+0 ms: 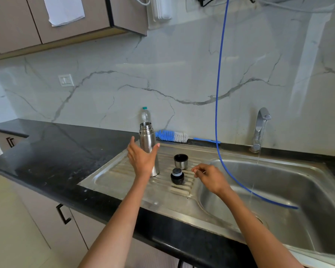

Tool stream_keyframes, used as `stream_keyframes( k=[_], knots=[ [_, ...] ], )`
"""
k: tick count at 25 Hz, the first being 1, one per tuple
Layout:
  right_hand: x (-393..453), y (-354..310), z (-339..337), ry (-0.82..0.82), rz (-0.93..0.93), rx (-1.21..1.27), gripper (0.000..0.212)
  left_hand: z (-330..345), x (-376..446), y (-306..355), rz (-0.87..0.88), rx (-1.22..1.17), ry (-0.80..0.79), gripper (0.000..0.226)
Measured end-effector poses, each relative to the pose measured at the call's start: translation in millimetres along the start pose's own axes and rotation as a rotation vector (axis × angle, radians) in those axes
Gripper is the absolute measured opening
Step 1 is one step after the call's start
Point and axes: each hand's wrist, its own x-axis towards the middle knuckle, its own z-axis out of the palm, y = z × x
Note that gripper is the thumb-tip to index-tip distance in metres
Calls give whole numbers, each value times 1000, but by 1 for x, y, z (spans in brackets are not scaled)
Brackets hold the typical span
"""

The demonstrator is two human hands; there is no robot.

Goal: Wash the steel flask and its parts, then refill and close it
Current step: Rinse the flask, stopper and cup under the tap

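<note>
Flask (147,144) is standing upright, mouth open, on the ribbed drainboard (182,187) of the steel surface, long axis vertical. Left hand (142,158) is spreading wide just in front of it, thumb to one side of the body and fingers to the other, apparently not yet closing on it. Right hand (208,176) is hovering loosely curled, empty, near the stopper (177,176) and the cup lid (180,161), both just right of the flask. Left hand is nearer the flask; a straight forward grasp looks likely. Tap (260,128) is running into the sink (278,190).
</note>
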Motion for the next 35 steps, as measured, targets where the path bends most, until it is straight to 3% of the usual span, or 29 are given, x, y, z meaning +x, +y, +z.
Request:
stream_keyframes(
  k=[1,3,6,9,12,15,18,21,25,28,31,35],
  knots=[
    [0,-1,0,7,-8,8,17,0,13,0,-57,-8,-92,114],
    [0,0,0,9,-26,21,16,2,29,-1,-72,-29,-212,106],
    [0,7,1,-13,-26,48,14,1,35,-3,-21,-52,-159,79],
    [-3,13,-6,21,9,140,14,-5,32,18,115,-93,-144,80],
    [-9,7,-29,158,28,304,15,1,22,69,289,-112,-248,82],
    [-21,-3,-62,399,4,487,12,29,-13,120,397,-77,-449,82],
    [-35,1,-103,531,4,611,37,82,-70,136,385,-118,-697,75],
    [-47,23,-133,405,70,553,57,137,-119,127,340,-167,-846,67],
    [-54,59,-147,253,202,376,59,183,-145,117,303,-164,-951,69],
    [-45,81,-148,281,274,310,51,196,-147,109,303,-127,-1114,80],
    [-29,104,-144,372,368,192,60,203,-137,98,211,-197,-1055,87],
    [-10,123,-145,406,401,72,65,213,-136,79,139,-307,-706,50]
  ],
)
